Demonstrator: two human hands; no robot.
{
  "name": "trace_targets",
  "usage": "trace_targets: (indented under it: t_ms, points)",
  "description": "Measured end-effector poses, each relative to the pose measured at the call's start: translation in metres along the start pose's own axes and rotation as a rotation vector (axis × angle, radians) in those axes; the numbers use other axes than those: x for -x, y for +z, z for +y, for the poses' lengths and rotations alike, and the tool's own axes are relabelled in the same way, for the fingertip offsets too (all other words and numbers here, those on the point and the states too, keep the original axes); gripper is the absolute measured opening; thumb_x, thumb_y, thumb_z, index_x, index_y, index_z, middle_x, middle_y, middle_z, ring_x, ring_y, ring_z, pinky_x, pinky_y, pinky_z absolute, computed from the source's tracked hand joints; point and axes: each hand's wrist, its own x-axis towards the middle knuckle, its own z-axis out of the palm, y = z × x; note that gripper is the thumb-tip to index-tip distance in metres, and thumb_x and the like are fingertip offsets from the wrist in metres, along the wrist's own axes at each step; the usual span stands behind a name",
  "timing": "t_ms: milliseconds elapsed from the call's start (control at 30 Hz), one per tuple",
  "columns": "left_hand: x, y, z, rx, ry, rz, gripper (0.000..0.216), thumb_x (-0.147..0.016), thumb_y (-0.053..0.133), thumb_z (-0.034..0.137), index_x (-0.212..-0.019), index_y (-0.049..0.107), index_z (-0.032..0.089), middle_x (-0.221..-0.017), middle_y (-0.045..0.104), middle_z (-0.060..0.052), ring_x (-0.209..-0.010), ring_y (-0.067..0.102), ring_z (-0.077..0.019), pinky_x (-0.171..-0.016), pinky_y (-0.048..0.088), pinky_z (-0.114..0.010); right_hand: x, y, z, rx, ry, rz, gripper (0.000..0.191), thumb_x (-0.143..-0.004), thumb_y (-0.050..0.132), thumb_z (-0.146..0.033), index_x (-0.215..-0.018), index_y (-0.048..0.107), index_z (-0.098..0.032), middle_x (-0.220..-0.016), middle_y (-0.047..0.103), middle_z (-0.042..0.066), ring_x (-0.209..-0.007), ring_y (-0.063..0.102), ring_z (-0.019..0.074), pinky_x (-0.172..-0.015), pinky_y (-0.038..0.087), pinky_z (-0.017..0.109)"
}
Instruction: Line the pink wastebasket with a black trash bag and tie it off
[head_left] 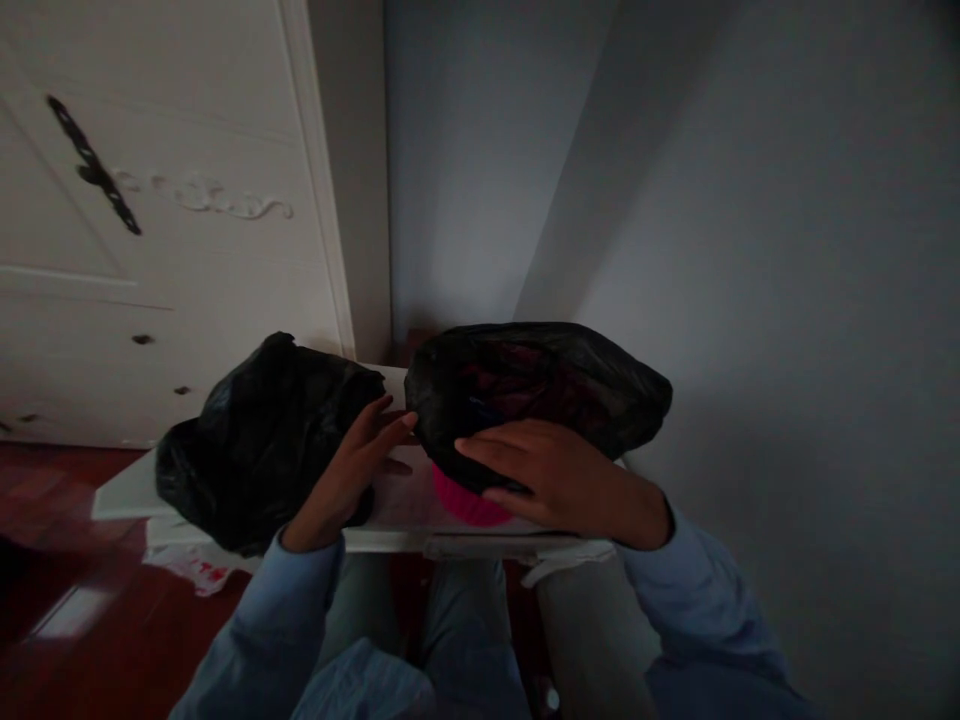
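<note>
Two black plastic bags lie on a white shelf point(397, 500). The right black bag point(555, 385) is bulging, with dark red contents showing through and a pink object point(465, 505) under its near edge. My right hand point(562, 475) lies flat on that bag's front, fingers stretched out. My left hand point(352, 470) reaches to the same bag's left edge, fingertips touching it, fingers extended. The left black bag point(255, 440) sits crumpled just left of my left hand.
A white door point(150, 250) with a dark ornate handle point(94, 165) stands at the left. Grey walls meet in a corner behind the shelf. The floor point(90, 620) is dark red wood. A white bag with red print point(199, 568) hangs below the shelf.
</note>
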Motion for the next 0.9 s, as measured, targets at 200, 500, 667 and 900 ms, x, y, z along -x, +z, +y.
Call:
trace_targets:
  t_ms: [200,500,667,900]
  points:
    - [-0.014,0.001,-0.037,0.227,-0.059,0.070,0.053,-0.074,0.078,0.049,-0.116,0.062,0.021,-0.116,0.069,-0.008,-0.092,0.070,-0.0197,-0.057,0.056,-0.024,0.005,-0.010,0.010,-0.215,0.056,0.073,0.035,-0.102,0.053,-0.028,-0.135,0.062,-0.021,-0.124,0.074,0.007,-0.113,0.070,0.0165,-0.100,0.057,0.032]
    - [-0.011,-0.003,-0.017,0.626,-0.104,-0.086,0.020,-0.065,0.082,0.016,-0.072,0.064,0.017,-0.057,0.061,0.005,-0.049,0.057,-0.0069,-0.046,0.049,-0.016,0.004,-0.008,0.026,-0.132,0.100,0.373,0.029,-0.099,0.051,-0.012,-0.120,0.070,-0.019,-0.109,0.078,0.006,-0.100,0.074,0.0160,-0.090,0.060,0.029]
    - [-0.010,0.008,0.025,0.753,0.094,-0.016,0.013,-0.070,0.072,0.010,-0.069,0.061,0.018,-0.057,0.061,0.005,-0.049,0.058,-0.0064,-0.047,0.049,-0.015,0.003,-0.003,0.042,-0.068,0.220,0.030,0.037,-0.091,0.046,0.000,-0.101,0.076,-0.019,-0.101,0.078,0.007,-0.095,0.074,0.0198,-0.084,0.058,0.033]
    - [-0.017,0.015,0.031,0.648,0.501,0.044,0.026,-0.073,0.075,0.021,-0.099,0.074,0.020,-0.089,0.072,-0.002,-0.075,0.065,-0.0113,-0.062,0.053,-0.020,0.020,-0.023,0.041,-0.110,0.283,0.254,0.031,-0.097,0.050,-0.013,-0.116,0.072,-0.023,-0.112,0.076,0.006,-0.106,0.070,0.0201,-0.095,0.056,0.037]
